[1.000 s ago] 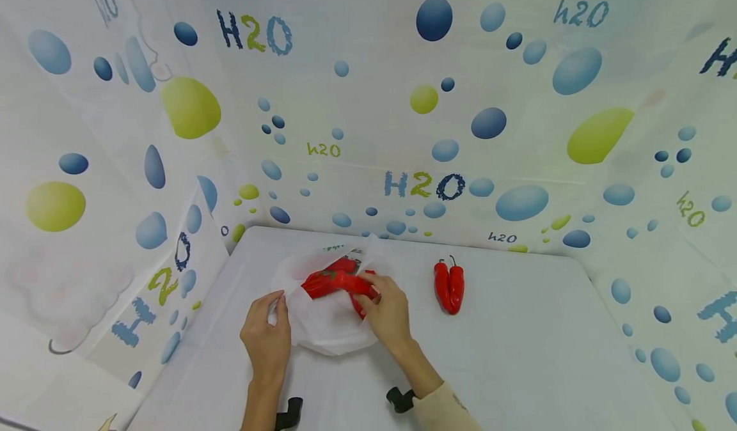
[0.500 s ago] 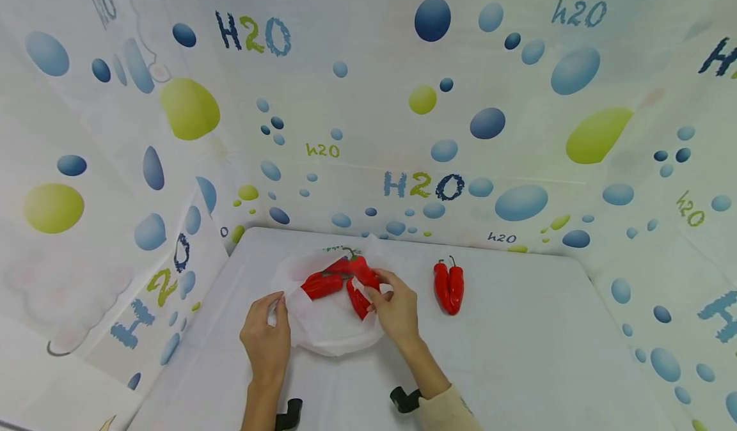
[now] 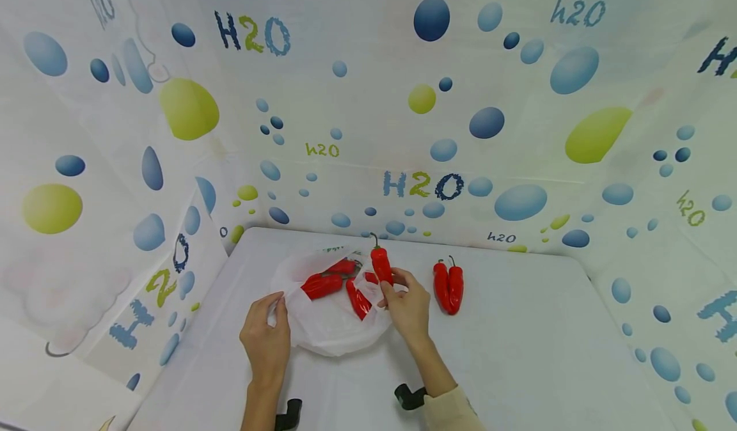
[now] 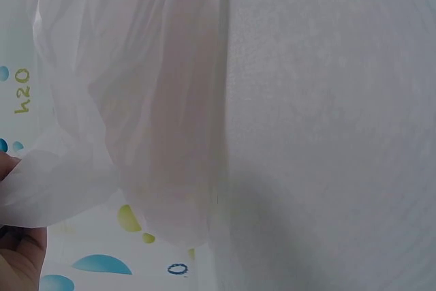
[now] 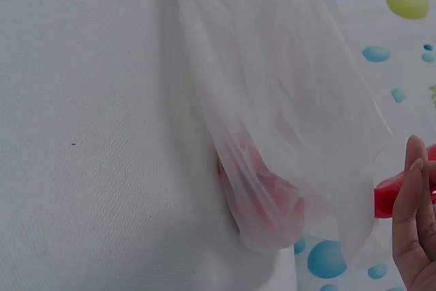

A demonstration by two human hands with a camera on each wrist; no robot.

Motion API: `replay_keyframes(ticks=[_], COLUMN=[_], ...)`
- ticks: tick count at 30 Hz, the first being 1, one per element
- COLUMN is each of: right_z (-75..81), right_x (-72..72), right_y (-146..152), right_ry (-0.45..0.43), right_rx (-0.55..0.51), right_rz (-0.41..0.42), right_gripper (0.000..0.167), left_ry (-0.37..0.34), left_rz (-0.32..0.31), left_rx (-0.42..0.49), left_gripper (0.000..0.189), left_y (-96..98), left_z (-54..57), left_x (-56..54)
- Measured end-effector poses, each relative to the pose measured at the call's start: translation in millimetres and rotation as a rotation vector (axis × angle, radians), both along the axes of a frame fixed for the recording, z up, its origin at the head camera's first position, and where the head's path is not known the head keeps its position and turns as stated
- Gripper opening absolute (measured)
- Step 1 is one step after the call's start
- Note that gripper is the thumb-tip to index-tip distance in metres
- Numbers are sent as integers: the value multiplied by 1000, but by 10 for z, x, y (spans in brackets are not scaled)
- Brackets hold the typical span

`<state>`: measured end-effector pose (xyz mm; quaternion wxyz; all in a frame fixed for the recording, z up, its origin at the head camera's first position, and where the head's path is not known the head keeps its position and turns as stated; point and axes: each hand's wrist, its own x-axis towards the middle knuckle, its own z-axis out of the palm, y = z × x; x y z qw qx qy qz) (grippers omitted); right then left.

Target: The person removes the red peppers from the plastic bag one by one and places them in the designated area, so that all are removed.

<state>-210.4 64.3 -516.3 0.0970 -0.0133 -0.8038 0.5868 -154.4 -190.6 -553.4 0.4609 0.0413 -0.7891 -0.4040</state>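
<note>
Standing stem-up at the right edge of the white bag [image 3: 340,338]: one red pepper [image 3: 381,263], just shifted rightward, pinched by the right hand [image 3: 410,306], apparently separated from the peppers inside [image 3: 324,286]; bag pinched by the left hand [image 3: 267,336].

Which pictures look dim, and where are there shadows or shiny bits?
Head view: brightest, with small glints on the long, glossy red pepper lying furthest right; left wrist view: greyer and dimmer, with a soft shadow on the flat white tabletop beside the thin white plastic bag; right wrist view: also dim, with a faint shadow left of that bag.
</note>
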Motion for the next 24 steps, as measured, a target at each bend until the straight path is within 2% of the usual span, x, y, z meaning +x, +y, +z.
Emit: replay_keyframes(ticks=[6, 18, 24], right_z=[-28, -68, -125], right_x=[-15, -52, -80], right_y=[61, 208, 280], right_ry=[-9, 36, 36], right_rx=[-6, 79, 66], right_rz=[-52, -146, -161], right_gripper=[39, 34, 33], left_ry=[38, 24, 37], left_rz=[-8, -6, -8], left_rx=[1, 3, 0], left_gripper=[17, 17, 17], left_y=[6, 4, 6], left_z=[-1, -3, -5], left_x=[-8, 0, -5])
